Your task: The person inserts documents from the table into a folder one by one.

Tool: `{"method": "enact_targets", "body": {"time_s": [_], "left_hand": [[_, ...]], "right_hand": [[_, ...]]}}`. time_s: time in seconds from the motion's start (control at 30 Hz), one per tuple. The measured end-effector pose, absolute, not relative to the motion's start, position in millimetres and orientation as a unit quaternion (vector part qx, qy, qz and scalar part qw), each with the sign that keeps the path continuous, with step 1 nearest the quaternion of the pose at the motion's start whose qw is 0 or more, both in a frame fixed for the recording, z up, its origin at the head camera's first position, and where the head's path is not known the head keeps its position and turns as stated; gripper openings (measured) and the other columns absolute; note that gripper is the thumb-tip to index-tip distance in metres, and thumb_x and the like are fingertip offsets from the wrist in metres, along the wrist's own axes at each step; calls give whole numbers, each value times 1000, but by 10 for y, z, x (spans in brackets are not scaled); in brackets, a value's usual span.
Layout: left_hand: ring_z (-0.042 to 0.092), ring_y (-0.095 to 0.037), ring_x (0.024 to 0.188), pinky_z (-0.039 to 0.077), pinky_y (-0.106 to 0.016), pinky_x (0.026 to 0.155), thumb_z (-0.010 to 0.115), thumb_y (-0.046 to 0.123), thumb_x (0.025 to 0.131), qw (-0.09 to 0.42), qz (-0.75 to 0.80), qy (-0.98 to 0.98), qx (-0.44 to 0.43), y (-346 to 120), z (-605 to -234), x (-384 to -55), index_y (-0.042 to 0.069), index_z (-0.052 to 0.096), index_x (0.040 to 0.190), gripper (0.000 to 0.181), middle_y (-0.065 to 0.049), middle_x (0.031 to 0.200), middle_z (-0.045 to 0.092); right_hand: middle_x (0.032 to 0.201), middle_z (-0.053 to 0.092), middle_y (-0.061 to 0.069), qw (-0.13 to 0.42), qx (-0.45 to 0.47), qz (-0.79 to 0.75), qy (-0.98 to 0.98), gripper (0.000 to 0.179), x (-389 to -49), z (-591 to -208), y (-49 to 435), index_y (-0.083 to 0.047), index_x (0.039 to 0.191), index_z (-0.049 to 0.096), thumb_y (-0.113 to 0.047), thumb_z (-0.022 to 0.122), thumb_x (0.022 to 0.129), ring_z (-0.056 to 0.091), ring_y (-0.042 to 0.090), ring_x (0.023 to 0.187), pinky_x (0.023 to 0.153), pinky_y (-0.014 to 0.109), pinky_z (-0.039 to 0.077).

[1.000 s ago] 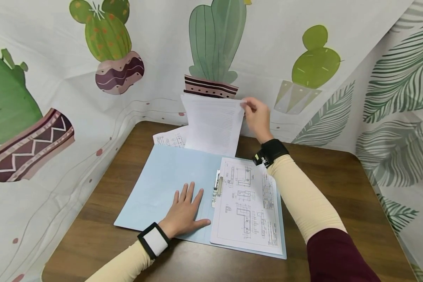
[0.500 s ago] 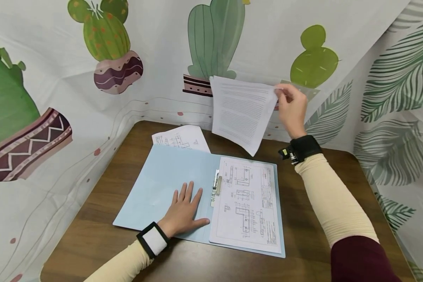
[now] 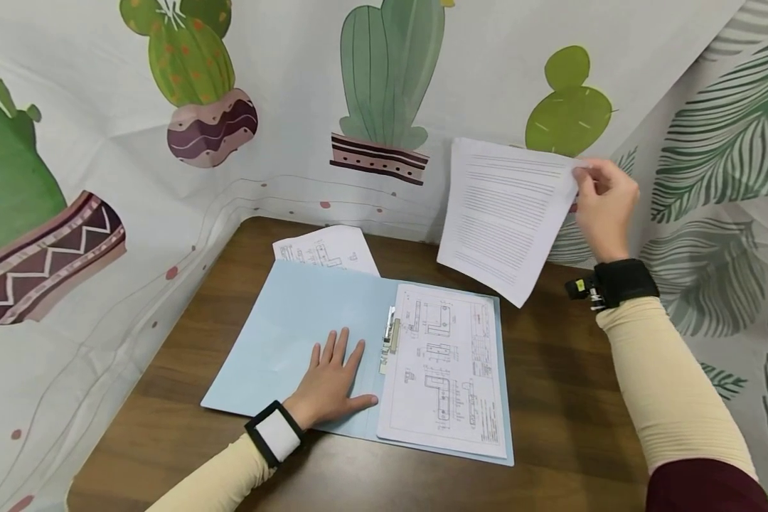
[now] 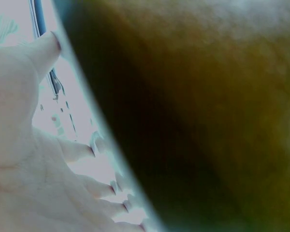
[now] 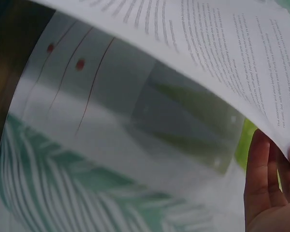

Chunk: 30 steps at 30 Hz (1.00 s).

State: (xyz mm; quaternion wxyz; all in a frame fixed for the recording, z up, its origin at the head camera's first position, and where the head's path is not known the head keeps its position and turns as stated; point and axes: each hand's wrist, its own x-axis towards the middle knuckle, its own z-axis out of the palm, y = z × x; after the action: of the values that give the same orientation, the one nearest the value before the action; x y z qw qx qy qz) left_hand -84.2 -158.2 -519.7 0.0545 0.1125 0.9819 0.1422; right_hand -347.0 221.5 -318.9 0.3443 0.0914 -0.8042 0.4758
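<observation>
My right hand (image 3: 606,206) pinches the top right corner of a printed text sheet (image 3: 505,220), which hangs in the air over the back right of the table. In the right wrist view the sheet (image 5: 222,53) bends away from the thumb and fingers. My left hand (image 3: 331,380) lies flat, fingers spread, on the left cover of an open light blue folder (image 3: 275,320). On the folder's right side lies a technical drawing (image 3: 444,370), beside a metal clip (image 3: 390,338) near the spine. In the left wrist view the left hand (image 4: 43,159) is partly hidden by a dark blur.
Another drawing sheet (image 3: 333,245) sticks out from behind the folder's upper left edge. The brown wooden table (image 3: 563,412) meets a cactus-printed cloth (image 3: 294,128) at its back edge.
My right hand has carried the text sheet to the right, away from behind the folder, uncovering more of the drawing sheet there. My left hand has stayed on the folder.
</observation>
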Motion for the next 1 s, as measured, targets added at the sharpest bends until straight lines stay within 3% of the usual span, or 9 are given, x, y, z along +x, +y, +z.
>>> {"method": "enact_targets", "body": {"time_s": [0.13, 0.5, 0.7, 1.0], "left_hand": [[12, -53, 152, 17, -71, 115, 72, 66, 86, 56, 140, 982, 113, -1573, -5188, -849, 2, 40, 157, 101, -31, 165, 18], [13, -54, 152, 17, -71, 115, 72, 65, 86, 54, 136, 982, 116, -1568, -5171, -853, 1, 40, 156, 100, -32, 165, 19], [14, -54, 151, 18, -71, 115, 71, 66, 86, 50, 131, 983, 116, -1574, -5197, -853, 1, 40, 156, 101, -31, 165, 19], [15, -54, 151, 18, -71, 114, 73, 64, 86, 51, 139, 982, 113, -1569, -5161, -835, 0, 41, 155, 100, -32, 164, 20]], "right_hand": [[90, 71, -9, 332, 64, 475, -812, 17, -3471, -3216, 2483, -5, 110, 76, -15, 67, 100, 65, 2, 67, 53, 8, 47], [89, 69, -15, 275, 37, 481, -832, 18, -3385, -3290, 3001, -9, 115, 74, -16, 65, 101, 64, -2, 69, 53, 11, 50], [90, 68, -19, 214, 35, 464, -859, 30, -3273, -3328, 3191, -2, 129, 69, -16, 63, 102, 63, -5, 68, 53, 13, 51], [83, 62, -28, 130, 29, 427, -894, 38, -3193, -3495, 3365, 3, 136, 62, -19, 60, 105, 63, -5, 64, 55, 19, 55]]}}
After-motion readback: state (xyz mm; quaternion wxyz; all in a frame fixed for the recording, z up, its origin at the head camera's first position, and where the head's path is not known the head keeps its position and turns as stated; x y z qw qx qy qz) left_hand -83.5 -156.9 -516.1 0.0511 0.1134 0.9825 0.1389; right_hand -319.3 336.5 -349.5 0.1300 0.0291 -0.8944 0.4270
